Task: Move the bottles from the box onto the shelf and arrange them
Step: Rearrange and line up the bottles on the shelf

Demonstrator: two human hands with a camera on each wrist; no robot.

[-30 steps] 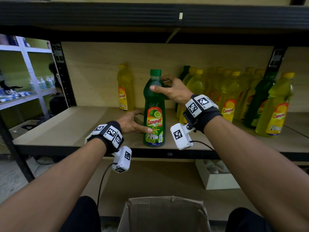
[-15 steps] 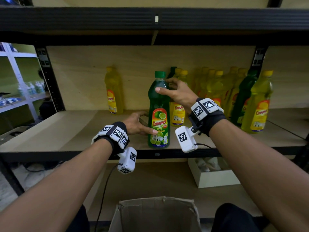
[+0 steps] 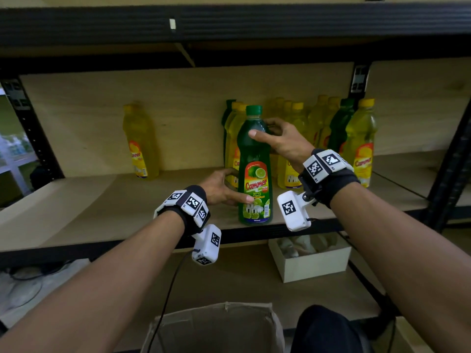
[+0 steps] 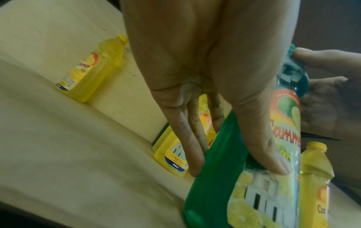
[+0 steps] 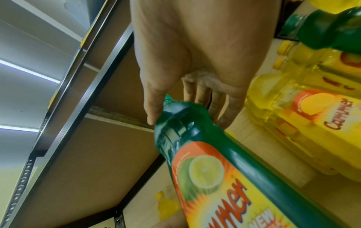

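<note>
A green lime bottle (image 3: 254,169) stands upright near the front edge of the wooden shelf (image 3: 102,212). My left hand (image 3: 224,189) grips its lower body, thumb on the front label and fingers behind. My right hand (image 3: 277,141) holds its shoulder just under the green cap, thumb in front. The left wrist view shows the left hand (image 4: 215,138) wrapped round the green bottle (image 4: 210,192). In the right wrist view the right hand (image 5: 185,92) pinches the green bottle (image 5: 195,131) at its shoulder. A row of yellow bottles (image 3: 295,123) stands right behind it.
A lone yellow bottle (image 3: 140,146) stands at the back left, with bare shelf around it. More yellow and green bottles (image 3: 359,138) fill the back right. The upper shelf beam (image 3: 229,24) hangs overhead. An open cardboard box (image 3: 216,327) sits below me and a white box (image 3: 311,258) on the lower shelf.
Both hands have carried the green bottle to the right along the shelf front, away from the lone yellow bottle and in front of the yellow row. The grips are unchanged.
</note>
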